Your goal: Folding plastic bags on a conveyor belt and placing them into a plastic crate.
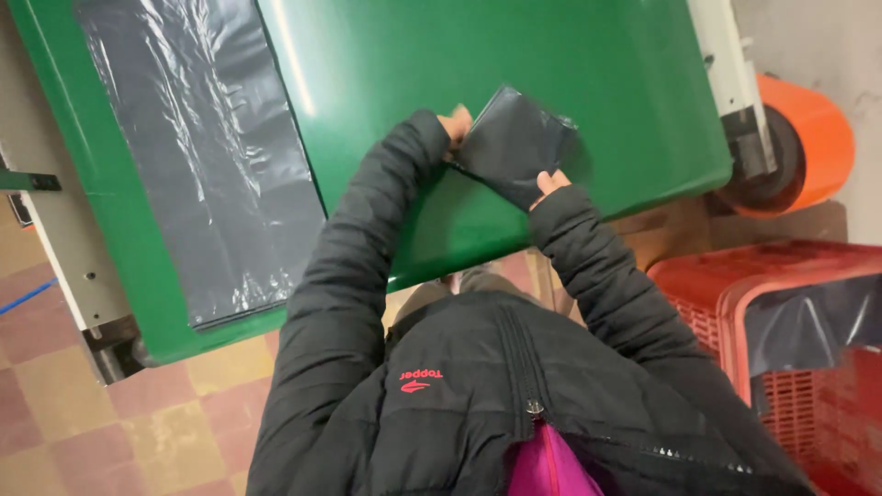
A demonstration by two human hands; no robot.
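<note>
Wide green table [514, 83], bare toward its far edge; flat grey plastic sheet [197, 156] well left. Right, red basket [735, 294] near table's corner. At near edge, folded dark bag [514, 142] pinched by left hand [454, 125] and right hand [549, 184].

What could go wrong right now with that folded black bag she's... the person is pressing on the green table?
The folded black bag is pinched only at its edges by the left hand and right hand; slick film might spring open or slide on the smooth green table. It also lies close to the table's near edge, so it could slip off toward the floor rather than the red basket.
</note>
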